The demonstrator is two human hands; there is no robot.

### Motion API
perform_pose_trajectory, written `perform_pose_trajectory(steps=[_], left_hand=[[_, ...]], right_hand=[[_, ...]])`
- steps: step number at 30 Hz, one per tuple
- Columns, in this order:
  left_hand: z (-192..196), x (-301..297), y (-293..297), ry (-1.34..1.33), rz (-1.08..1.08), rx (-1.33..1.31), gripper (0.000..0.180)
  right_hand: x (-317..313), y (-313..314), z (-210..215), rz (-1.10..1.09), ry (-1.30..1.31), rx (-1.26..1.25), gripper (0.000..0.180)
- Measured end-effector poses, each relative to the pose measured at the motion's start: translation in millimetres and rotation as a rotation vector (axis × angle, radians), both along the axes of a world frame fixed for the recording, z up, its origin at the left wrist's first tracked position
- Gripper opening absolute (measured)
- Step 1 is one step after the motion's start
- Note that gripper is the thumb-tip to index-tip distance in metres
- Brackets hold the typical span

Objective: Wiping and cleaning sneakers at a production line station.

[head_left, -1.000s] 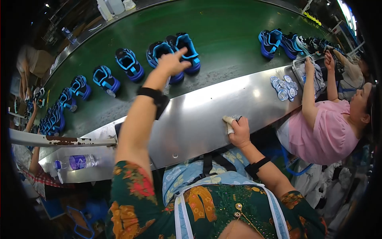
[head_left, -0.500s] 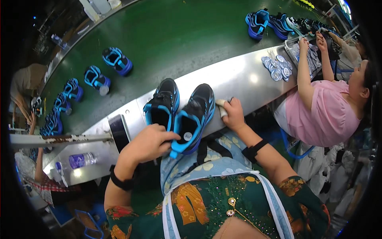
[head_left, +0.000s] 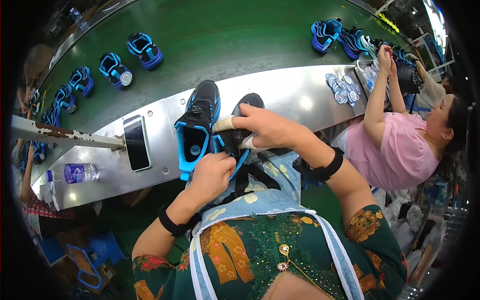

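A pair of black and blue shoes lies at the near edge of the steel shelf (head_left: pixel 295 92), heels toward me. The left shoe (head_left: pixel 197 125) rests free. My left hand (head_left: pixel 212 172) grips the heel of the right shoe (head_left: pixel 242 107). My right hand (head_left: pixel 265 125) lies on top of that shoe and presses a small white cloth (head_left: pixel 223 123) against it, a taped finger pointing left.
A green conveyor belt (head_left: pixel 225 35) carries more blue shoes (head_left: pixel 144 49) at left and far right. A dark phone (head_left: pixel 136 142) and a water bottle (head_left: pixel 75 173) lie on the shelf. A person in pink (head_left: pixel 400 150) works at right beside round stickers (head_left: pixel 342 89).
My left hand took the shoe pair off the belt and brought it down to the shelf edge. My right hand with the cloth moved from the shelf onto the right shoe.
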State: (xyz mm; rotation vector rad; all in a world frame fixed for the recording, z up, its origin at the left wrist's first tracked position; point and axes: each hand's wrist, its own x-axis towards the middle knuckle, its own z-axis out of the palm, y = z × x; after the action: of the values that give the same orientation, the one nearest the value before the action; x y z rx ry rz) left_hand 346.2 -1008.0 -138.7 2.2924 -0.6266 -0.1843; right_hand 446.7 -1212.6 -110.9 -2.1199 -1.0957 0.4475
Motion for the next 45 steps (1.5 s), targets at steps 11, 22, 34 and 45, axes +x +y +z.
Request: perform_pose_trajectory(steps=[11,22,34,45], left_hand=[[24,25,2,0.591,0.334,-0.389,0.016],[8,14,11,1.113,0.325,-0.652,0.028],[6,21,65,0.101,0.792,-0.293,0.022],[-12,26,66,0.209,0.816,-0.423,0.022]], right_hand=[[-8,-4,4,0.094,-0.09,-0.344,0.063],[-33,8,-24,-0.264,-0.124,0.153,0.032],[60,58,12,-0.061,0.128,0.097,0.071],[46,78,15,0.231,0.006,-0.222,0.052]])
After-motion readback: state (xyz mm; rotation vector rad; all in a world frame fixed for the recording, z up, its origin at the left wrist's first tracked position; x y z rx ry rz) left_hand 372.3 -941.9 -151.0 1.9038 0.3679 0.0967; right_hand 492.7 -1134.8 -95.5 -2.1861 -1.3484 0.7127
